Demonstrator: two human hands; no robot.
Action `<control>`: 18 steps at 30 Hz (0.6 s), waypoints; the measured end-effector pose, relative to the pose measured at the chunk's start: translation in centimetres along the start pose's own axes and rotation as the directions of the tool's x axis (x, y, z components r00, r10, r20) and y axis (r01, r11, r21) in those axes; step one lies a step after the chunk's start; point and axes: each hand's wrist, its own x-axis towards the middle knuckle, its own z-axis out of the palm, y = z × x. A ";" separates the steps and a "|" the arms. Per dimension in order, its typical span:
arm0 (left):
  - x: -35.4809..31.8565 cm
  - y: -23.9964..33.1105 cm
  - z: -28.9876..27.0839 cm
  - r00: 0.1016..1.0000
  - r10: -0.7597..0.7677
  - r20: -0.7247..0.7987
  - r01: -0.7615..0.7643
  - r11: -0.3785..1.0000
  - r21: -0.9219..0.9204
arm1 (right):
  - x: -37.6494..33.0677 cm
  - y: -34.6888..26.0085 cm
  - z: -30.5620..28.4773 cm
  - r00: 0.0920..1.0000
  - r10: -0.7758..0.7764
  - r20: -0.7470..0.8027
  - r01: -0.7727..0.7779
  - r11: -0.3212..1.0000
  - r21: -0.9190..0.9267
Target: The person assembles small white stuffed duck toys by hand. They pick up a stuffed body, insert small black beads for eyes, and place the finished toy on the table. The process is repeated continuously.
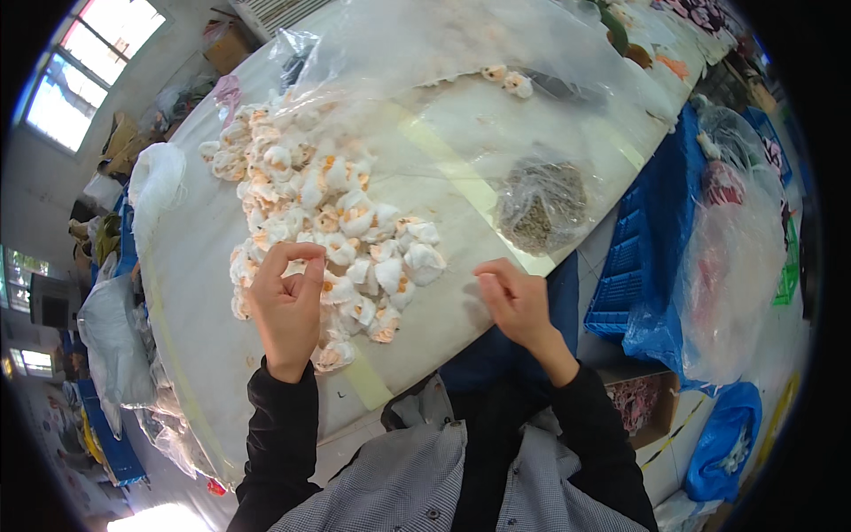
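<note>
Though pinching narrowly with left hand (pixel 288 306) and right hand (pixel 521 306), cannot confirm contents; judge fluffy white-orange puffs (pixel 388 275) beside left hand light, soft; grasp mid-body.

Puffs (pixel 355 217) lie on the table (pixel 191 284), left of a bag (pixel 542 204).

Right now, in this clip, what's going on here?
A person has both hands raised at a table, fingers curled. The left hand is over the lower-left part of a pile of small, puffy white-and-orange pieces; the right hand is right of the pile, by the table's near edge. Whether either pinches something tiny, I can't tell. A clear plastic bag of brownish material lies farther right.
</note>
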 end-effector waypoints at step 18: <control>-7.4 -8.7 -0.1 0.966 0.151 0.211 -0.249 0.762 0.598 | 5.6 -1.4 2.7 0.962 -0.161 0.221 0.215 0.944 -0.251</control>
